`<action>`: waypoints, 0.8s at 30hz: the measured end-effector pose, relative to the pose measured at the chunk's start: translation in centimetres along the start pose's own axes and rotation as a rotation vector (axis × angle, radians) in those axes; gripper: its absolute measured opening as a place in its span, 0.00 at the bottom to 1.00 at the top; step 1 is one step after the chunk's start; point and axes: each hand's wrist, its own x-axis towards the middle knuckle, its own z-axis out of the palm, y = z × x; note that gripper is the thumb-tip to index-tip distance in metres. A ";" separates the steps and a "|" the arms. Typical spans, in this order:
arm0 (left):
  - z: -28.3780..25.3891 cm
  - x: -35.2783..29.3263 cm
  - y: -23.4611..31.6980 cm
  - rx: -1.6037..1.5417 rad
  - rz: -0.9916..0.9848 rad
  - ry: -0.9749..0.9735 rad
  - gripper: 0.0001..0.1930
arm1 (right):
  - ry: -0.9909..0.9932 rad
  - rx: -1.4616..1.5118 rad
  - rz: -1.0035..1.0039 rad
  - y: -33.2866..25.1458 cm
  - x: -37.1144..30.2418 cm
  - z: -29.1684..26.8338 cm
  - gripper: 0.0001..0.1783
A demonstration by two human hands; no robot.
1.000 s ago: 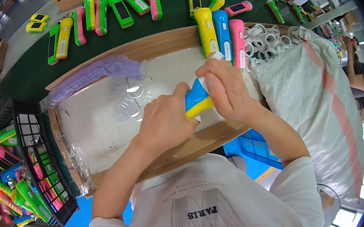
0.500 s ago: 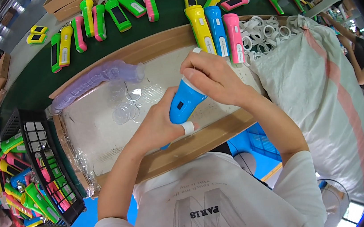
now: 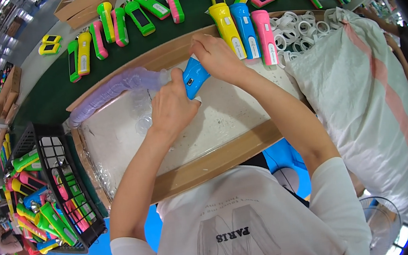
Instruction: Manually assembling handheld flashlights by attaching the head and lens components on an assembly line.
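Over the tray, a blue flashlight (image 3: 194, 78) is gripped between my two hands, tilted with its head end toward the far right. My left hand (image 3: 175, 103) wraps around its body, fingers closed. The fingers of my right hand (image 3: 218, 58) are closed over the head end and hide most of it. Just left of my left hand lies a long stack of clear, purplish round lenses (image 3: 114, 92). A few loose clear lenses (image 3: 144, 125) rest on the tray beside my left wrist. To the right of my right hand stand yellow (image 3: 227, 31), blue (image 3: 245, 31) and pink (image 3: 265, 37) flashlights.
A cardboard-rimmed tray (image 3: 218, 163) lies before me. White rings (image 3: 298, 31) are piled at its far right, beside a big white woven sack (image 3: 366, 94). A black crate (image 3: 65, 186) of flashlights stands left. More flashlights (image 3: 138, 18) lie along the green belt (image 3: 52, 72).
Both hands have moved away from me with the blue flashlight, toward the tray's far edge. My right hand now covers more of its head end. The view has shifted slightly.
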 end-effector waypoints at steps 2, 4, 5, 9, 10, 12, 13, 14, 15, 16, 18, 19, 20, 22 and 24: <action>-0.1 -0.5 0.9 -0.061 0.030 0.091 0.24 | -0.023 0.091 0.014 -1.0 -0.7 -1.9 0.23; -0.9 -1.1 1.7 -0.190 -0.003 0.048 0.25 | -0.156 0.265 0.060 -0.7 -1.0 -3.5 0.34; -1.4 -1.7 2.0 -0.324 -0.051 0.010 0.26 | -0.223 0.403 0.143 -1.7 -1.4 -4.5 0.34; -1.5 -3.0 3.1 -0.518 -0.058 -0.106 0.30 | -0.205 0.558 0.212 -2.2 -3.3 -4.9 0.37; -1.5 -3.0 3.2 -0.566 -0.093 -0.177 0.29 | -0.162 0.579 0.193 -1.5 -3.4 -4.2 0.37; -1.1 -3.1 2.8 -0.760 -0.124 -0.238 0.28 | -0.191 0.614 0.216 -1.9 -3.9 -4.5 0.37; -0.9 -3.2 2.6 -0.960 -0.162 -0.294 0.27 | -0.228 0.645 0.239 -2.0 -4.1 -4.7 0.37; -1.6 -3.4 2.7 -1.130 -0.303 -0.438 0.27 | -0.270 0.680 0.242 -1.9 -4.1 -5.0 0.35; -1.6 -3.6 2.3 -1.379 -0.306 -0.523 0.28 | -0.261 0.686 0.237 -1.8 -4.1 -4.9 0.35; -1.1 -3.8 1.7 -1.627 -0.307 -0.609 0.28 | -0.272 0.772 0.243 -1.5 -4.3 -4.7 0.35; 0.0 -4.3 0.7 -1.976 -0.268 -0.751 0.32 | -0.300 0.915 0.220 -1.6 -4.7 -4.1 0.32; 0.2 -4.2 0.6 -2.123 -0.235 -0.837 0.33 | -0.293 0.923 0.210 -1.6 -4.8 -4.2 0.32; 0.3 -3.9 0.6 -2.111 -0.201 -0.863 0.35 | -0.277 0.904 0.215 -1.4 -5.0 -4.4 0.29; -0.3 -2.7 0.6 -1.979 -0.273 -0.748 0.35 | -0.249 0.890 0.215 -0.5 -5.2 -4.6 0.25; -0.7 0.5 0.6 -1.456 -0.379 -0.450 0.33 | 0.029 0.303 0.050 1.6 -5.6 -4.3 0.16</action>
